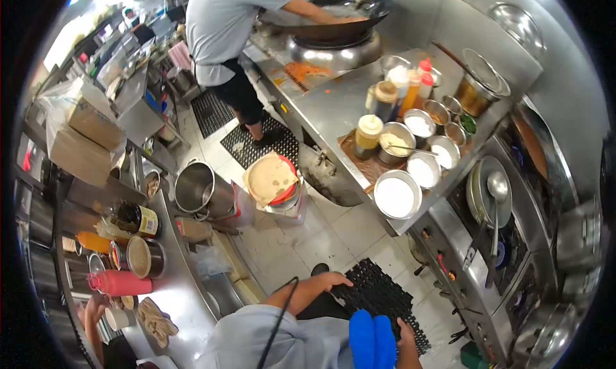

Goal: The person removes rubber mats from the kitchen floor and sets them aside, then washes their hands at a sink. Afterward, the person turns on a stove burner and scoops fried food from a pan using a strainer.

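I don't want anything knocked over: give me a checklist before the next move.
1. Left hand free: ok, nothing visible in it.
2. Right hand free: cannot tell, partly hidden near a bright blue two-lobed object.
3. Large round metal bowl with white contents well inside the steel counter: not ok, near the corner.
4. Long-handled metal ladle in the round metal pan: ok.
5. Grey-shirted co-worker away from your hands: ok.
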The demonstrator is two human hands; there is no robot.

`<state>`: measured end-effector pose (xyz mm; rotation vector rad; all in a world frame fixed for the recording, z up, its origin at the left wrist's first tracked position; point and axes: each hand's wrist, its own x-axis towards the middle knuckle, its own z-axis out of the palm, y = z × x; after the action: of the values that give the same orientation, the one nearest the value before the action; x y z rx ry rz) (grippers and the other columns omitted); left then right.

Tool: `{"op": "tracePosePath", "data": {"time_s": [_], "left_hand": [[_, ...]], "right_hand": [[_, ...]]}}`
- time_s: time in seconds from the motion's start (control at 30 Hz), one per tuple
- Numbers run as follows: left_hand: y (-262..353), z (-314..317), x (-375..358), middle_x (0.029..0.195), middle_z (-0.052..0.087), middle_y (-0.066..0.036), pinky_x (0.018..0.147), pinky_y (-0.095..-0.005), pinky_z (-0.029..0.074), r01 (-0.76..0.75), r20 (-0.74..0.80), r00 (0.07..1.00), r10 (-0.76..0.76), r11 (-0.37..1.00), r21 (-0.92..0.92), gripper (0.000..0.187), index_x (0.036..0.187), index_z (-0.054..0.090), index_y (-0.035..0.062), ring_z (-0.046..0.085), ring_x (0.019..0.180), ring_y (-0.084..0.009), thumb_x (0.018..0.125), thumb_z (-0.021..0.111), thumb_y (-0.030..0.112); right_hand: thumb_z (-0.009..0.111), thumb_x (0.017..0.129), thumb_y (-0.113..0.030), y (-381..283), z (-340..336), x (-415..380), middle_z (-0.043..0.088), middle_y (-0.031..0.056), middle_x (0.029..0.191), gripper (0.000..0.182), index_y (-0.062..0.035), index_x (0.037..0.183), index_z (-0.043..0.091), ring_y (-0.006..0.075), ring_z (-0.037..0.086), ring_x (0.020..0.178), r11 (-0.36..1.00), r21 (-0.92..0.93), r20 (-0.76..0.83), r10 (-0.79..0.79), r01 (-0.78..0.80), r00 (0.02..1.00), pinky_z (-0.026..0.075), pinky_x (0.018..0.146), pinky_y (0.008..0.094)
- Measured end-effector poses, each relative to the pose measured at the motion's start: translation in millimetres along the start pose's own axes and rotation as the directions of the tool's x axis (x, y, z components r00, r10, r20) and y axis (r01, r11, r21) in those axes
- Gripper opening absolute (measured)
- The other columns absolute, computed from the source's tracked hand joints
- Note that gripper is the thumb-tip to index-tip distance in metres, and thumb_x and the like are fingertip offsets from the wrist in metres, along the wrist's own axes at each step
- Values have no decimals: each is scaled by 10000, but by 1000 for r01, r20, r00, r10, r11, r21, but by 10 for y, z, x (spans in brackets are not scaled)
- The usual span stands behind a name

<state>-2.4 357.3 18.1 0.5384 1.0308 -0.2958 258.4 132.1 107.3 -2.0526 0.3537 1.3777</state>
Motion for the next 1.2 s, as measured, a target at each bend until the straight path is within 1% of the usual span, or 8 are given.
{"op": "tracePosePath", "data": {"time_s": [0.1, 0.13, 0.17, 0.3, 0.47, 0.67, 1.03, 1.2], "left_hand": [[170, -433, -438, 1084, 574, -120, 849, -365, 425, -110, -88, 990, 108, 994, -18, 481, 1081, 552, 5, 543, 969, -248, 691, 697, 247], [227, -590, -597, 1152, 533, -120, 887, -374, 392, -77, 119, 988, 102, 978, -194, 539, 1127, 524, 19, 494, 1048, -256, 677, 708, 252], [259, -670, -756, 1186, 506, -115, 888, -380, 390, -115, -115, 988, 108, 992, -54, 605, 1174, 482, 32, 490, 1051, -265, 662, 719, 252], [-161, -1212, -523, 1106, 511, -130, 867, -400, 416, -284, -55, 957, 285, 885, -368, 683, 1222, 361, 30, 522, 990, -260, 670, 719, 211], [-396, -1380, -310, 1271, 363, -162, 945, -382, 321, -384, -218, 919, 328, 869, -312, 764, 1290, 305, 45, 356, 1156, -276, 678, 706, 263], [-479, -1344, -110, 1145, 470, -101, 932, -288, 309, -508, -260, 861, 437, 742, -437, 676, 1260, 331, -3, 415, 1074, -183, 718, 680, 203], [414, -1571, -347, 1142, 467, -5, 873, -267, 357, -847, -301, 532, 791, 504, -171, 564, 1238, 398, 55, 452, 985, -102, 784, 613, 312], [526, -1715, -319, 1246, 455, -93, 854, -339, 383, -937, -619, 349, 704, 285, -203, 532, 1235, 421, 65, 512, 977, -184, 850, 450, 431]], "right_hand": [[621, 764, -284, -273, 418, 74, 386, 211, 1270, 691, 75, 1264, 306, 332, 485, 1057, 999, 32, 229, -48, 41, 972, 442, 859, 430], [612, 776, -283, -281, 541, 272, 464, 204, 1176, 626, 63, 1232, 356, 318, 523, 995, 995, 99, 274, -39, 12, 961, 456, 832, 434], [603, 788, -281, -286, 631, 466, 541, 198, 1082, 564, 51, 1199, 407, 305, 562, 932, 987, 161, 317, -33, -19, 948, 470, 804, 437], [571, 790, -230, -632, 1147, 375, 536, 160, 1096, 484, -4, 1191, 423, 308, 534, 982, 1000, 21, 385, -9, 1, 923, 446, 845, 444], [571, 755, -216, -759, 1370, 785, 519, 128, 1105, 504, -38, 1199, 411, 291, 529, 979, 985, -107, 452, 171, -137, 875, 437, 856, 422], [541, 778, -274, -869, 1626, 1188, 513, 134, 1147, 470, -36, 1172, 445, 305, 500, 1046, 982, -140, 554, 182, -124, 812, 404, 899, 437], [494, 842, -288, -1194, 2118, 1631, 469, 121, 1228, 476, -36, 1235, 405, 298, 459, 1112, 960, 275, 751, -251, 56, 611, 359, 938, 449], [481, 854, -313, -1308, 2511, 1828, 476, 141, 1209, 464, -30, 1217, 418, 318, 490, 1056, 844, 535, 722, -441, -27, 533, 408, 871, 459]]}}
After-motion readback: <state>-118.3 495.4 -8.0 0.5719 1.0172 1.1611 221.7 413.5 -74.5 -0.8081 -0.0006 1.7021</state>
